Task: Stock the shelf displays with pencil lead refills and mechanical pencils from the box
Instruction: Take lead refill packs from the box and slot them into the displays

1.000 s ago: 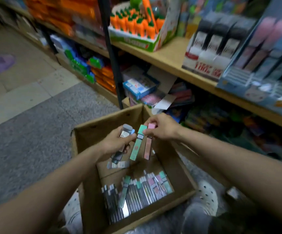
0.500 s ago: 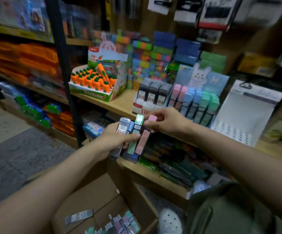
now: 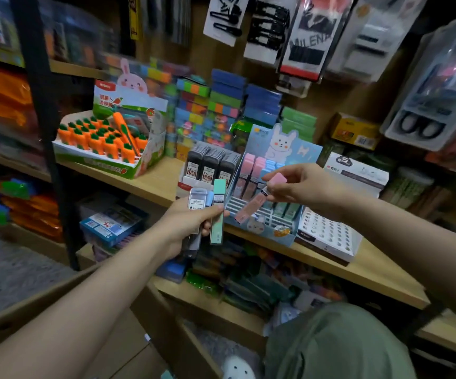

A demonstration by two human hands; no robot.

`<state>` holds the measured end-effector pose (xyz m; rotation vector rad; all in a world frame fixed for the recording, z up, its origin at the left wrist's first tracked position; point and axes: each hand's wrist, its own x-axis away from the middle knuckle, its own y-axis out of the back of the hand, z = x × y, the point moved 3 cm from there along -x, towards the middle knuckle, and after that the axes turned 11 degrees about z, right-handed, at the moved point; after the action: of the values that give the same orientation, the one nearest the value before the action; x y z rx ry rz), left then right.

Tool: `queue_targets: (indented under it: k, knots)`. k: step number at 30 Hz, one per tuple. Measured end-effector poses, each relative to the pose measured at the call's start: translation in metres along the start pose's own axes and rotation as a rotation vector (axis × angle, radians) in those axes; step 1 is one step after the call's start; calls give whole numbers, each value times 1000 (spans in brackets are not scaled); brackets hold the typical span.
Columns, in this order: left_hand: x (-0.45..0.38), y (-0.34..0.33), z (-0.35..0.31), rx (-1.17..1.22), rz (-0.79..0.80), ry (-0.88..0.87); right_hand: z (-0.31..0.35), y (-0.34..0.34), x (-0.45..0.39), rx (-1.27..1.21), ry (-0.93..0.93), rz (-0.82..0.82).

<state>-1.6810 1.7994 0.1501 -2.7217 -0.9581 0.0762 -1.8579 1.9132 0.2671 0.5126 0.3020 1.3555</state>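
My left hand [image 3: 187, 224] grips a small bunch of lead refill cases: a clear one labelled 0.7 [image 3: 196, 199], a blue one behind it and a mint green one [image 3: 218, 212]. My right hand [image 3: 302, 187] pinches a pink refill case [image 3: 259, 199] by its top, tilted, just in front of the blue bunny display [image 3: 281, 162]. That display stands on the wooden shelf [image 3: 156, 184] and holds pink, blue and green cases in rows. A dark refill display [image 3: 210, 168] stands to its left. The cardboard box [image 3: 24, 305] sits low at the left, its contents out of sight.
An orange carrot-item display [image 3: 106, 143] stands left on the shelf. A white boxed display [image 3: 328, 236] sits right of the bunny display. Colourful stacked packs fill the back. Carded goods hang above. A black shelf post [image 3: 41, 110] rises at left. My knee in green fabric [image 3: 339, 343] is below.
The view lifted from the box to the shelf. My right hand pulled the pink case away from the bunch in my left hand and carried it right toward the bunny display.
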Motion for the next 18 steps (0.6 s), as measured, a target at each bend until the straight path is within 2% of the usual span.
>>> queue_targets:
  k: [5,8,14,18]
  knots:
    - [-8,1,-10,-58,-2,-53,16,12,-16,364,108,-176]
    - [-11,6,-13,-27,-23,-61,23,14,-26,530,162,-184]
    - [-11,16,-14,14,-69,-71,20,11,-49,508,143,-229]
    - [-11,18,-13,39,-90,-56,26,2,-62,610,137,-211]
